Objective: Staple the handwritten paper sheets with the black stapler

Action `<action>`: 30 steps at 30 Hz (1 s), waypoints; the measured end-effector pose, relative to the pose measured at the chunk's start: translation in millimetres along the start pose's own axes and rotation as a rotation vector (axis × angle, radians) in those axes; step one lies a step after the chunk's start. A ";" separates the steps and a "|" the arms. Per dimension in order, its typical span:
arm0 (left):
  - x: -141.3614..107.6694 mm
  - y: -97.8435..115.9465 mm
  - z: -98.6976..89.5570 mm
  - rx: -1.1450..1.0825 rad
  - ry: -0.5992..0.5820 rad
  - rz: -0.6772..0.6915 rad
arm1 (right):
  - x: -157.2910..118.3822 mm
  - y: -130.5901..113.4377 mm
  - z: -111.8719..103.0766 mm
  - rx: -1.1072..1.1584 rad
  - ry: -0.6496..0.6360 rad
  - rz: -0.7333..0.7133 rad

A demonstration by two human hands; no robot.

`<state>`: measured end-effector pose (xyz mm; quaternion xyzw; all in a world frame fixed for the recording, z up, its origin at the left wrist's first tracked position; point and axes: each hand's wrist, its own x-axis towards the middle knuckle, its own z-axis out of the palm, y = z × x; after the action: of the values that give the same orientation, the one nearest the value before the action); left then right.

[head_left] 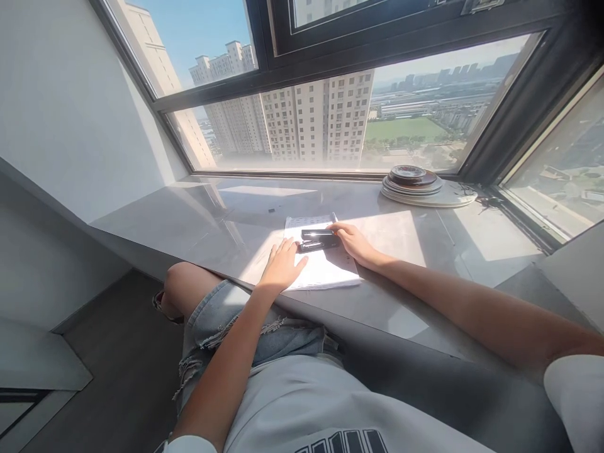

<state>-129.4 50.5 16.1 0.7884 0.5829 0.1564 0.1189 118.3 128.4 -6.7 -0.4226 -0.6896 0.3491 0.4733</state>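
A stack of white paper [325, 272] lies on the sunlit window ledge, with print along its far edge. Over the sheets is a black stapler [317, 238], its jaws toward the left. My right hand [353, 243] grips the stapler's right end, fingers wrapped round it. Resting flat on the left side of the paper, my left hand [284, 263] has its fingers stretched out and its thumb apart. The left fingertips are close to the stapler's front; whether they touch it I cannot tell.
Several stacked round plates or discs [410, 185] stand near the window at the back right, with dark cables [488, 200] beside them. A small dark object [271, 210] lies on the ledge [198, 220]. The window frame [330, 75] bounds the back.
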 end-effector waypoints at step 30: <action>3.1 -9.0 10.2 0.011 0.094 -0.089 | -0.8 -1.2 -0.6 0.055 -0.008 0.087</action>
<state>-132.5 56.0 3.7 0.7543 0.6230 0.1845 0.0940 118.7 127.2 -5.7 -0.4376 -0.6625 0.3898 0.4665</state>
